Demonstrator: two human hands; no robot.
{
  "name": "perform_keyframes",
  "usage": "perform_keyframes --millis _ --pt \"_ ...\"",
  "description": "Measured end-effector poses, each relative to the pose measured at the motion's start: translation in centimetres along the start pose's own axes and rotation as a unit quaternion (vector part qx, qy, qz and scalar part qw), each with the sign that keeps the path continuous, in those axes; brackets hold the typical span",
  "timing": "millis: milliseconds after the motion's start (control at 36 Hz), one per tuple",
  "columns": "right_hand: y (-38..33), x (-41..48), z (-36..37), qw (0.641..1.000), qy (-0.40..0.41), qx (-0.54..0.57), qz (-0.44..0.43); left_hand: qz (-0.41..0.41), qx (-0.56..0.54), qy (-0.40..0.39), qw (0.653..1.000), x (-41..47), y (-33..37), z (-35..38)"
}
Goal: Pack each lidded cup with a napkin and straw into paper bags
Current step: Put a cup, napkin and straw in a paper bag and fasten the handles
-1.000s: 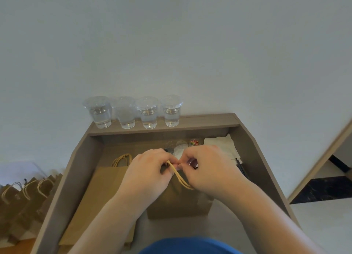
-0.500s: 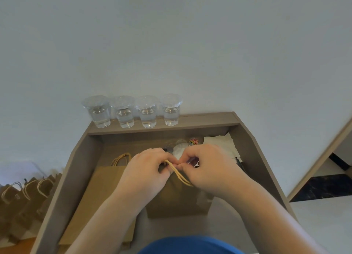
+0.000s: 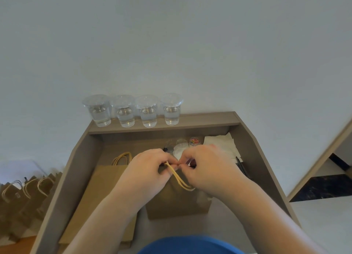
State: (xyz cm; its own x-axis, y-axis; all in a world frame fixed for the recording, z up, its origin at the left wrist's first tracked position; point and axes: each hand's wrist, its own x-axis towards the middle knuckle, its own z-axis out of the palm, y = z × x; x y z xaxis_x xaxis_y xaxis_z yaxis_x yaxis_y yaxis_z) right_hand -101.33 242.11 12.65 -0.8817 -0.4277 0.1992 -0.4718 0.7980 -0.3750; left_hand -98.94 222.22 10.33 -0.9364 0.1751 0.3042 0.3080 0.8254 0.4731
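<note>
- The left hand (image 3: 146, 171) and right hand (image 3: 207, 168) meet knuckle to knuckle over the middle of the bench (image 3: 83, 158).
- The fingers of both hands are curled, and together they pinch the twine handles (image 3: 180, 179) of the upright paper bag (image 3: 179, 206).
- This bag stands near the bench's front edge, and the loops of its handles hang down its front face.
- A clear lid (image 3: 181, 148) shows just behind the hands. It may be a cup sitting in the bag, but the hands hide the rest.
- Four lidded cups (image 3: 147, 111) of clear liquid stand in a row on the bench's back ledge, toward its left end.
- White napkins (image 3: 221, 143) lie in the back right corner.
- A small jar of coloured paper clips (image 3: 194, 141) stands just left of the napkins.
- Dark straws (image 3: 241, 166) lie along the right wall.
- A stack of flat paper bags (image 3: 99, 206) lies along the left side.
- More handled bags (image 3: 22, 192) stand off the bench to the left.
</note>
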Motion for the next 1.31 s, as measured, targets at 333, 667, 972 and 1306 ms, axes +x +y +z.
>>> perform_keyframes --millis 333,667,972,1306 --pt "0.2 -0.1 -0.4 0.997 0.026 0.075 0.019 0.011 -0.019 0.009 1.0 -0.1 -0.2 -0.7" --pt "0.7 0.3 -0.4 0.985 0.024 0.165 0.04 0.017 -0.004 0.002 1.0 0.3 -0.3 -2.1" --pt "1.1 1.6 -0.6 0.956 0.034 0.281 0.07 0.019 -0.003 -0.013 1.0 0.9 -0.6 -2.0" --pt "1.8 4.2 -2.0 0.938 0.015 0.322 0.125 -0.014 0.013 -0.053 0.998 3.0 -1.0 -1.9"
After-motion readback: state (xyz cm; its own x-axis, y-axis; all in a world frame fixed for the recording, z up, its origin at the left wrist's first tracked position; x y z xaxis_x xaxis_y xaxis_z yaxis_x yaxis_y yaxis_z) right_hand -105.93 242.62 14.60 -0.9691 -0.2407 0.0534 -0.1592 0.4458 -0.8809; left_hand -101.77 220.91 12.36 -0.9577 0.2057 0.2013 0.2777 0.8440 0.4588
